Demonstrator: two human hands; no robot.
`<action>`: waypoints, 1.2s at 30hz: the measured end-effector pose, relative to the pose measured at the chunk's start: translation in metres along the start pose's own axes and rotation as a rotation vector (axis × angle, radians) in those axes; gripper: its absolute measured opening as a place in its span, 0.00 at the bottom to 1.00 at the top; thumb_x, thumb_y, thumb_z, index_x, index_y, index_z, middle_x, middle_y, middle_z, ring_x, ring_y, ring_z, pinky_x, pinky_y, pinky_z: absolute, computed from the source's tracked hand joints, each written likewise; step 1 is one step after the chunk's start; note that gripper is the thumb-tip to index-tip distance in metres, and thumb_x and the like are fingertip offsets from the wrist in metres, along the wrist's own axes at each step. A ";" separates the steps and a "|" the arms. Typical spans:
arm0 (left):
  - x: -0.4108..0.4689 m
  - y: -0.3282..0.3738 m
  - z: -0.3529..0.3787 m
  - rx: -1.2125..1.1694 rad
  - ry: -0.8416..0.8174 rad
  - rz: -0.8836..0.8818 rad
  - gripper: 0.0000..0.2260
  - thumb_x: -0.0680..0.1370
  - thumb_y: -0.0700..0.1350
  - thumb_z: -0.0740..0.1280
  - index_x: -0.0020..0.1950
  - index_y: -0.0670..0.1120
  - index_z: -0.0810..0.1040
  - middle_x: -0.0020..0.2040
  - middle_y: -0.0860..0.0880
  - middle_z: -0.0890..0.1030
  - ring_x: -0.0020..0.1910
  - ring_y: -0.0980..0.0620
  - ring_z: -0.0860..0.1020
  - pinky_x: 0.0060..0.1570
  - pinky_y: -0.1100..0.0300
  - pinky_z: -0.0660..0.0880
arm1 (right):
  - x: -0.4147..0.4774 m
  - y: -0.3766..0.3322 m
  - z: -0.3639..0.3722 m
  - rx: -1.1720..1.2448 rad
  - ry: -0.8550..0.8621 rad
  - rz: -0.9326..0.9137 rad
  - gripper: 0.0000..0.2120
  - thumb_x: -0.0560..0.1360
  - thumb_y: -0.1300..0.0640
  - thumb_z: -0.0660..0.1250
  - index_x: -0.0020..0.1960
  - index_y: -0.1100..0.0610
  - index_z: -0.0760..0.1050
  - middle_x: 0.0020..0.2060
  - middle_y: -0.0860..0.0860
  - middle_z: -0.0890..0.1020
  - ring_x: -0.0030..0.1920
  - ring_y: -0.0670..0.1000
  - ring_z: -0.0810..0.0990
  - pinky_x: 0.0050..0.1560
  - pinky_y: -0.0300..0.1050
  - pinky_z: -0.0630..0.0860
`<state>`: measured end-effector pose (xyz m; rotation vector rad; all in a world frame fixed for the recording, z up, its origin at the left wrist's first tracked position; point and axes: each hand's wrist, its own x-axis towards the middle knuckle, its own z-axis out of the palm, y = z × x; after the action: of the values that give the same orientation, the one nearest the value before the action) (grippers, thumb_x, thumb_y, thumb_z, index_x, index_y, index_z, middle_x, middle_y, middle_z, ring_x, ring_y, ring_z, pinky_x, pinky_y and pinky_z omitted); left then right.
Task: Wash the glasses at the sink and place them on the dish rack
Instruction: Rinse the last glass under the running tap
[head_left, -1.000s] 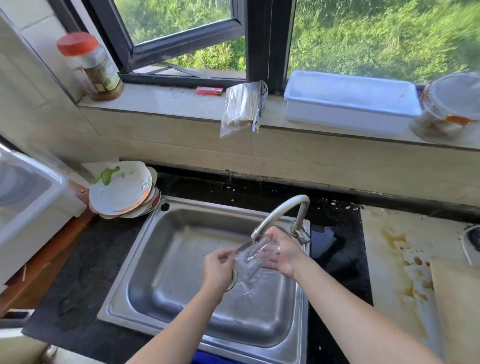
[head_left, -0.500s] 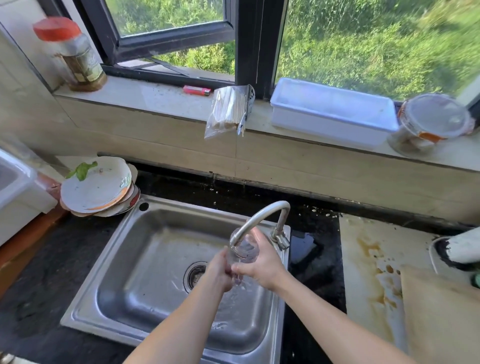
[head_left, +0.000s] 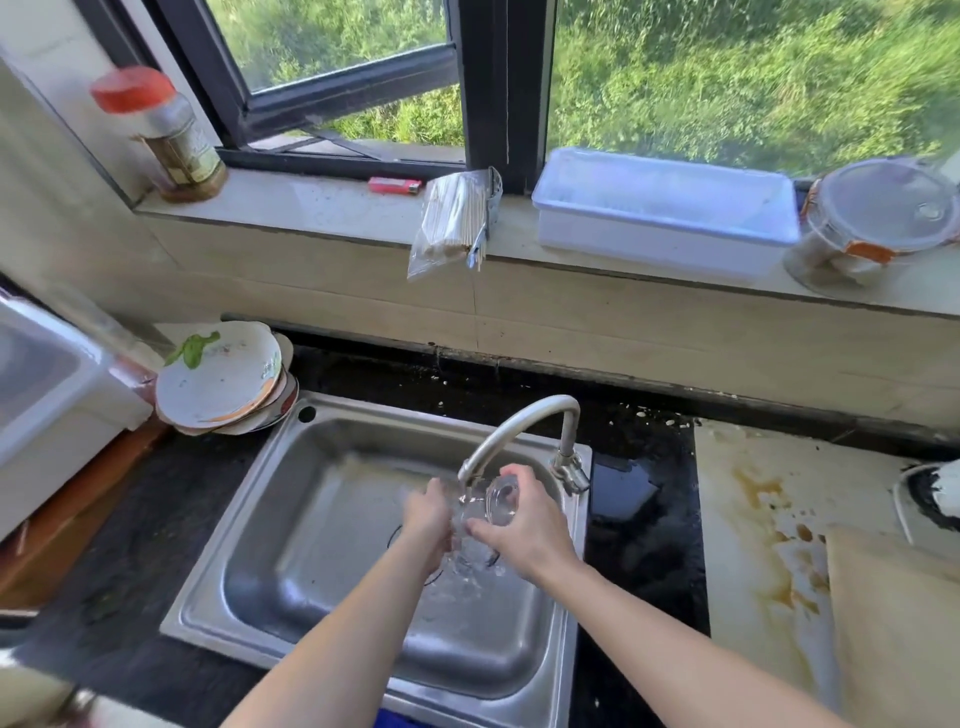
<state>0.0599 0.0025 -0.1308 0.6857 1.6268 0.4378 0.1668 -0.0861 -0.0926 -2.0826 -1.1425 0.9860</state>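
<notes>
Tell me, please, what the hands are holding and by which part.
A clear glass, by its side wall: right hand on one side, left hand opposite.

no readable text, jar (head_left: 171, 140) label too blurred

Both my bare forearms reach forward and angle in toward each other. My right hand (head_left: 530, 540) curls over the glass (head_left: 501, 499) from the right, thumb across its near side. My left hand (head_left: 428, 519), blurred, cups the same glass from the left, knuckles up.
</notes>
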 end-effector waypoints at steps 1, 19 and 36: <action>0.003 0.000 -0.007 0.035 0.022 0.014 0.09 0.79 0.43 0.55 0.48 0.39 0.71 0.31 0.43 0.68 0.24 0.50 0.66 0.26 0.61 0.65 | 0.000 -0.006 0.004 -0.033 -0.019 -0.025 0.33 0.65 0.43 0.75 0.65 0.44 0.64 0.53 0.46 0.74 0.53 0.49 0.75 0.52 0.45 0.73; 0.028 0.002 -0.055 0.413 -0.389 -0.008 0.14 0.81 0.52 0.58 0.52 0.42 0.72 0.32 0.44 0.69 0.25 0.50 0.66 0.28 0.62 0.63 | -0.015 -0.047 0.033 -0.188 0.092 0.176 0.33 0.63 0.38 0.71 0.64 0.44 0.65 0.55 0.46 0.76 0.54 0.53 0.78 0.51 0.49 0.76; 0.032 0.000 -0.015 0.159 -0.304 -0.255 0.12 0.78 0.33 0.57 0.36 0.43 0.70 0.18 0.49 0.60 0.16 0.54 0.56 0.24 0.66 0.62 | 0.010 0.024 -0.021 -0.253 0.261 0.389 0.20 0.77 0.44 0.64 0.66 0.51 0.74 0.60 0.49 0.79 0.57 0.53 0.79 0.49 0.47 0.75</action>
<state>0.0429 0.0252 -0.1526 0.6190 1.4432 0.0167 0.1981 -0.0914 -0.1017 -2.6143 -0.7772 0.7313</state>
